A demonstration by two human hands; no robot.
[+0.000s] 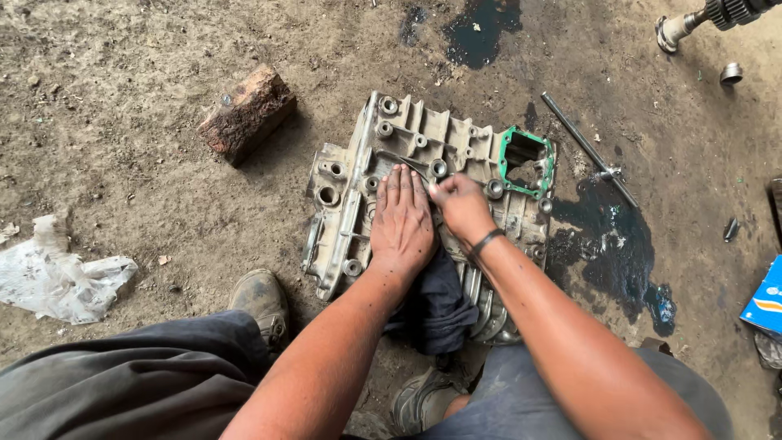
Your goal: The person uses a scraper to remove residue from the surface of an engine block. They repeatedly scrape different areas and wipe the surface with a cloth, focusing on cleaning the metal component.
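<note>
A grimy cast-metal housing [423, 138] with ribs and bolt holes lies flat on the dirt floor. A green gasket [544, 167] rims an opening at its right end. My left hand [401, 220] lies palm down on the housing's middle, fingers together and stretched out. A dark cloth [436, 305] sits under its wrist and hangs over the housing's near edge. My right hand [460, 204] rests just right of it, fingers curled with the tips pinched against the housing; what they pinch is too small to tell. A dark band circles that wrist.
A brick-like block [248, 112] lies at the left. A metal rod tool [588, 149] lies right of the housing, beside dark oil puddles [615, 248]. A crumpled plastic sheet [57, 277] lies far left, a shaft [700, 18] top right, a blue box [766, 303] at the right edge.
</note>
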